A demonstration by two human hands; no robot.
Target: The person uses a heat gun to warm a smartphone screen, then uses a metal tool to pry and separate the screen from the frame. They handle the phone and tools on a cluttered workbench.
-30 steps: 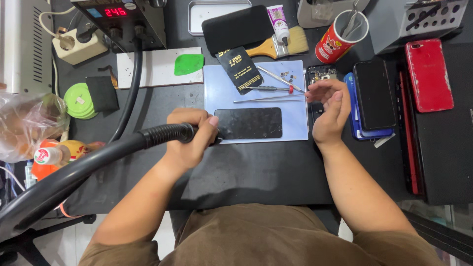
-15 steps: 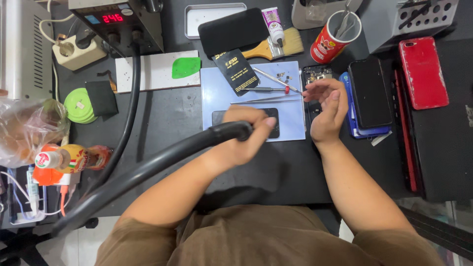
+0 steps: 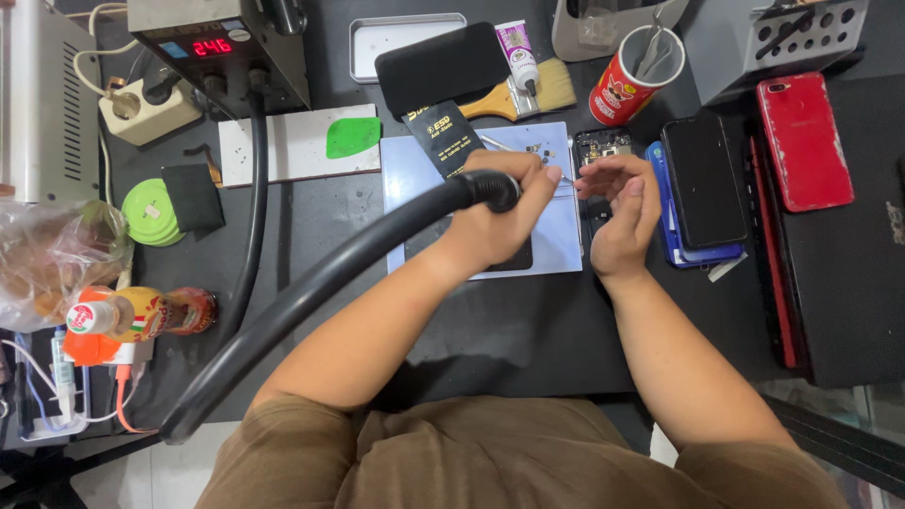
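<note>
A thick black hose (image 3: 311,292) sweeps from lower left to frame centre, where the left hand (image 3: 500,212) is clamped round its nozzle end over the pale blue mat (image 3: 415,188), aiming it downward. Just right, the right hand (image 3: 617,212) hovers half-curled, holding nothing, above an opened phone (image 3: 596,146).

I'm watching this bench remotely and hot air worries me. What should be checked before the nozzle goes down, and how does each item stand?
1. Left hand grips the hot-air handle firmly: ok.
2. Station display lit: ok.
3. Right hand clear of the nozzle tip: not ok, it sits right beside it.
4. Dark phone flat on the blue mat: cannot tell, mostly hidden.
5. Hose free of snags: ok.
6. Glue tube away from the heat: ok.
</note>
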